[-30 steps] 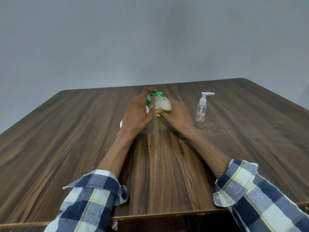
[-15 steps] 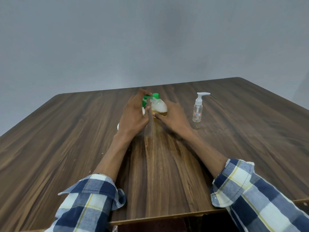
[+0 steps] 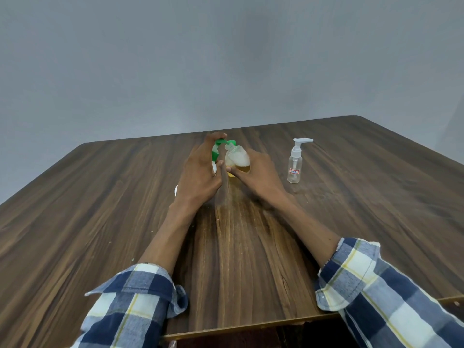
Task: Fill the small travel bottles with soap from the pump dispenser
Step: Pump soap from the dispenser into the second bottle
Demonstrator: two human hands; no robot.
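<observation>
My left hand (image 3: 199, 172) is wrapped around the soap dispenser, whose green pump head (image 3: 221, 146) shows above my fingers; the dispenser's body is hidden behind the hand. My right hand (image 3: 258, 172) grips a small clear travel bottle (image 3: 237, 159), tilted with its mouth up against the green spout. Foam and a little amber liquid sit inside it. A second small clear bottle (image 3: 295, 164) with a white pump top and a red-edged label stands upright to the right, untouched.
A brown wooden table (image 3: 100, 197) carries everything, with its front edge close to my sleeves. A white round object (image 3: 176, 190), mostly hidden, peeks out from behind my left wrist. A plain grey wall rises behind the table.
Both hands keep the same hold on the dispenser and the tilted bottle. The view has shifted slightly, and the hands sit a little left of where they were.
</observation>
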